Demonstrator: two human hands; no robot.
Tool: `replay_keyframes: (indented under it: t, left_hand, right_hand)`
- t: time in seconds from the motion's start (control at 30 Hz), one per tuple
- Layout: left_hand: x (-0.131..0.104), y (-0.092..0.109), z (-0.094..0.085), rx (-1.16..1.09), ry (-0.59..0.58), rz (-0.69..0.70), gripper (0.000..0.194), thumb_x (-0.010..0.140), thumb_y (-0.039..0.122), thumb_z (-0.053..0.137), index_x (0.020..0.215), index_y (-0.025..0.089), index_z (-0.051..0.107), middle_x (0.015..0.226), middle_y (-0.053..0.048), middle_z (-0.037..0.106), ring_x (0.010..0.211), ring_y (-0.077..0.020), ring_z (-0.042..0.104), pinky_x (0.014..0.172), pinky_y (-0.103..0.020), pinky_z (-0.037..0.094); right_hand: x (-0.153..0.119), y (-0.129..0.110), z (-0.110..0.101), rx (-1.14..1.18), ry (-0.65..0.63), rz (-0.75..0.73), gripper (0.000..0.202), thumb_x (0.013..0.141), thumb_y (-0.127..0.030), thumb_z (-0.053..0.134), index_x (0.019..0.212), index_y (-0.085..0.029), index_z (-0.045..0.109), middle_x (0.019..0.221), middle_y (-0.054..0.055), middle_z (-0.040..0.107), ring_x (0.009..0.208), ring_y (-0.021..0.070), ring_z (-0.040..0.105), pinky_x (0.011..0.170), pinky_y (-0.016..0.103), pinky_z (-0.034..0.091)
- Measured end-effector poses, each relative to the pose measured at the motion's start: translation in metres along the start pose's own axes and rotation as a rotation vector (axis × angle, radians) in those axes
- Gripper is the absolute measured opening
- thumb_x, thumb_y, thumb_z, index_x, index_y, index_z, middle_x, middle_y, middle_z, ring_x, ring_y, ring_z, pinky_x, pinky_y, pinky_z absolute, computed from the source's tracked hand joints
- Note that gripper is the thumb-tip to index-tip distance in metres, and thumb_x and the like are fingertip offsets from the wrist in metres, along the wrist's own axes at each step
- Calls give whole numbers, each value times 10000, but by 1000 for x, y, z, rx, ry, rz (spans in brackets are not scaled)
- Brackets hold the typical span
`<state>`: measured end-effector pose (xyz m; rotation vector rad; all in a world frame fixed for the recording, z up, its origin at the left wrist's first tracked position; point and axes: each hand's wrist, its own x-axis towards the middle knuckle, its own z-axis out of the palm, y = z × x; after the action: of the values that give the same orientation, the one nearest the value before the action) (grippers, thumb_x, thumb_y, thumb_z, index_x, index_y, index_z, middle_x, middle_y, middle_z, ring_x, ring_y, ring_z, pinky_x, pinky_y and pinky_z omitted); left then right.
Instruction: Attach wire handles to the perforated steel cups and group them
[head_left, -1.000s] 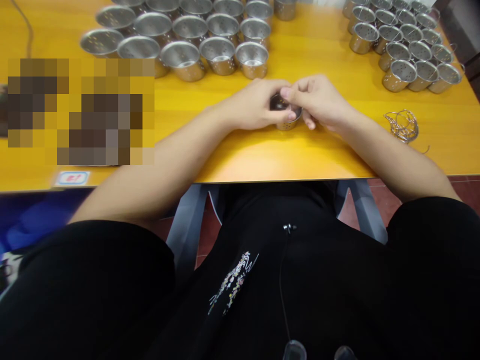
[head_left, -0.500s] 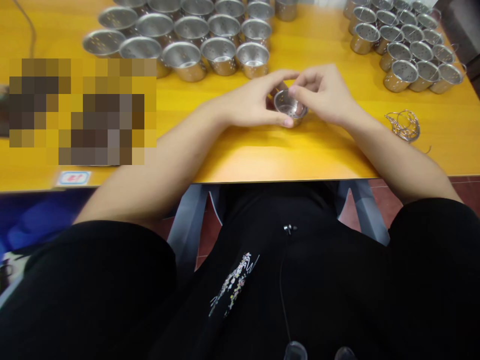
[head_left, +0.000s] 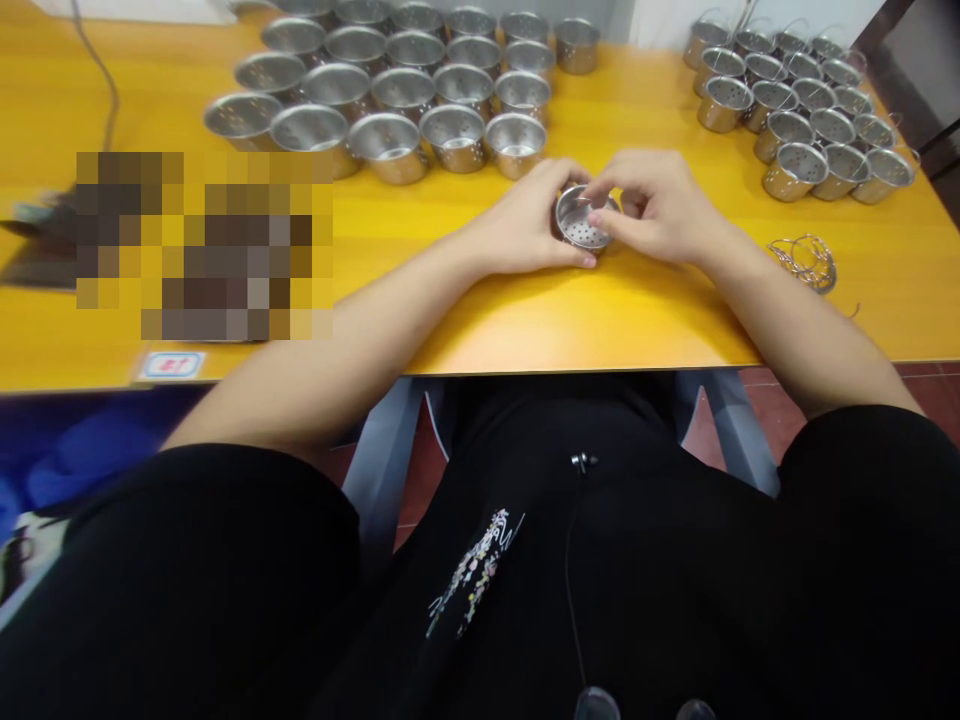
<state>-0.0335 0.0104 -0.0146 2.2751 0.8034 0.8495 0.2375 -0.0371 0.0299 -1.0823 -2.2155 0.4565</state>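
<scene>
A small perforated metal cup [head_left: 583, 225] stands on the yellow table in front of me, its open top tilted toward me. My left hand [head_left: 544, 215] is wrapped round its left side, thumb at the near rim and fingers at the far side. At the cup's right rim is my right hand [head_left: 649, 205], thumb and forefinger closed together over the opening. What they pinch is too small to make out; a thin wire seems to show near the fingertips. To the right, beside my forearm, lies a tangle of thin wire pieces [head_left: 806, 262].
Rows of metal cups without handles [head_left: 390, 150] stand at the back left. Cups with wire handles [head_left: 796, 172] stand at the back right. A blurred-out area covers the table's left part, above a small label [head_left: 174, 365]. The yellow table's [head_left: 525, 345] front edge runs before me.
The view has shifted, so the table's things sit lower in the picture. The held cup now shows more of its perforated bottom, and my right fingertips have moved from inside it to its rim.
</scene>
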Motion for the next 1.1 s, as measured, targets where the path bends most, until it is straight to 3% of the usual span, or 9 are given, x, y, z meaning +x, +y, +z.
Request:
replay_keyframes:
  t: [0.2,0.3,0.4,0.5,0.67,0.77,0.83,0.97,1.1]
  left_hand:
    - [0,-8,3,63,68,42,736,731,408,1202,1327,272,792,1434,-150,828,1452,-504,779,1299,-634,639]
    - [0,-14,2,56,58,74,793,762,536,1214,1365,269,773,1488,-163,816,1483,-507,766,1326,-652,629]
    - [2,-18,2,46,33,93,938,736,716,1240,1396,261,753,1553,-191,796,1542,-529,735,1380,-684,598]
    - [4,-23,3,30,18,97,1089,677,869,1238,1432,253,751,1584,-211,783,1583,-559,712,1414,-718,566]
    - [3,-23,3,-39,28,78,1261,631,922,1240,1577,271,719,1695,-214,744,1594,-547,720,1385,-688,592]
    - [0,-12,-2,-39,77,76,1018,839,889,1133,1538,256,749,1645,-211,775,1514,-490,769,1316,-637,638]
    - [-1,-2,-8,-31,119,66,742,946,813,1070,1355,252,810,1482,-189,844,1402,-445,812,1259,-599,663]
    - [0,9,-19,-59,100,31,504,942,700,1078,1033,270,831,1078,-116,884,1075,-356,831,1068,-529,696]
    - [1,11,-22,-93,75,34,403,937,609,1068,978,265,863,955,-86,873,931,-301,796,938,-469,689]
  right_hand:
    - [-4,11,6,-63,-31,-104,323,1082,-606,1049,1215,-320,980,1231,100,914,863,294,770,871,500,681]
    - [-4,18,9,-83,14,-112,303,1115,-613,1012,1232,-335,983,1191,104,908,883,317,773,894,523,690]
    - [-2,24,10,-78,84,-92,370,1135,-716,961,1201,-353,963,1082,111,869,876,344,754,883,553,698]
    - [-1,23,10,-67,127,-63,477,1124,-825,917,1144,-349,942,1121,125,863,837,341,726,846,571,706]
    - [-1,12,11,-58,149,-25,491,1094,-840,943,1093,-349,929,1136,114,854,859,332,716,843,556,711]
    - [-2,9,12,-43,136,-27,434,1091,-760,969,1056,-331,918,1124,97,838,842,305,696,872,540,702]
    - [-2,9,12,-31,119,-18,405,1088,-718,979,1041,-323,908,1085,98,812,846,306,693,861,522,684]
    - [-2,12,10,-14,113,1,418,1072,-739,969,1055,-330,884,1022,96,762,862,323,673,849,507,647]
    - [-1,16,10,-4,132,-60,481,1067,-774,886,994,-300,851,935,77,736,776,283,602,824,491,583]
